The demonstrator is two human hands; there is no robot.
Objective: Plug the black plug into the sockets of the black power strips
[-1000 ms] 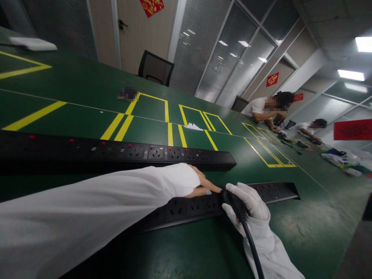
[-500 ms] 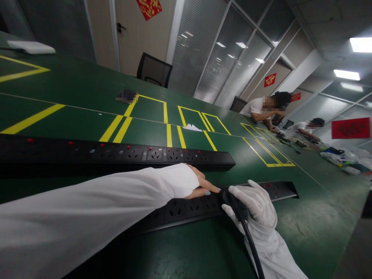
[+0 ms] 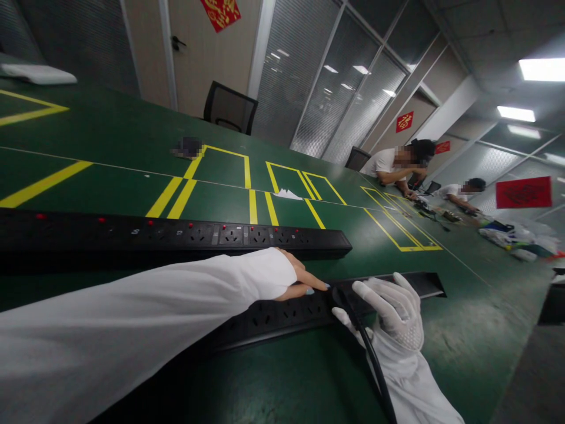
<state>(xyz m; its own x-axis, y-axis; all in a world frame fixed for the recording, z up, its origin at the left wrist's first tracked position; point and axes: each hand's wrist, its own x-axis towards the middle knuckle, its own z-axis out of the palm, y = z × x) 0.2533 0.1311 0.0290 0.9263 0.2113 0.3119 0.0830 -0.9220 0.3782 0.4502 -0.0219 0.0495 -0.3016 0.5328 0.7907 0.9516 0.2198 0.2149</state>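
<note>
A black power strip (image 3: 273, 330) with several sockets lies across the near part of the green table. Into it sits a black plug (image 3: 339, 296), whose thick cable (image 3: 375, 359) runs down past my right wrist. My left hand (image 3: 298, 280), bare and with pale blue nails, rests on the strip, fingers stretched out toward the plug's left side. My right hand (image 3: 391, 309) wears a white glove with a dotted grip. Its fingers are spread just right of the plug, and the thumb lies low beside it; whether the thumb touches cannot be told.
A second black power strip (image 3: 247, 235) with red lights lies behind. Yellow tape outlines (image 3: 229, 153) and crumpled white paper (image 3: 289, 194) are farther back on the green table (image 3: 477, 330). Two people in white sit at the far right near bagged items (image 3: 512, 235).
My right hand's fingers have loosened from the plug and spread apart, shifting slightly right of it. The plug stays in the strip. My left hand keeps its place on the strip.
</note>
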